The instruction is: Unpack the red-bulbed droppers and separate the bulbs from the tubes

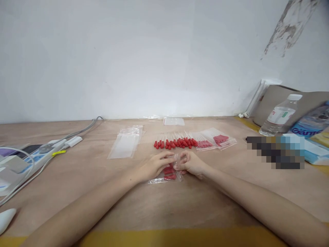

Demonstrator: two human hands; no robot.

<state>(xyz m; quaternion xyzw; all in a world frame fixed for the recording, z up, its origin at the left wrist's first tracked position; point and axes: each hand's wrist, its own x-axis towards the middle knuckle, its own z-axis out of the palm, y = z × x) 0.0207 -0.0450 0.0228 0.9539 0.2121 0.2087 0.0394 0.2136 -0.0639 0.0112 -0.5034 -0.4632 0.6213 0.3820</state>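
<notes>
Nearest to us runs the yellow strip (159, 237) along the front edge of the tabletop (144, 212), with both forearms stretched in over it. Between the hands, around the middle of the tabletop but nearer its front edge than its back, we find a clear bag (170, 177) lying flat, with red pieces showing inside it. The left hand (157, 165) lies over the bag's upper left part, its fingers slightly bent and close together (we cannot tell whether it grips anything). The right hand (190, 164) has its thumb and fingers drawn together on the bag's upper right part, pinching the plastic. Just beyond the hands we see a row of red-tipped sticks (183, 141), their red ends turned toward the front edge and their pale stems toward the back. At the right end of that row lie filled bags (221, 138), partly overlapping, with red showing through; toward the left edge, a stack of flat bags (122, 146) spreads out a little. Close to the back edge we spot a pale packet (174, 121). Along the left edge sits a power strip (38, 160) with plugs and cables, and near the front left corner a rounded white object (6, 219). Toward the back right corner stands a capped bottle (280, 116), with a blue pack (315, 151) nearer the right edge.
</notes>
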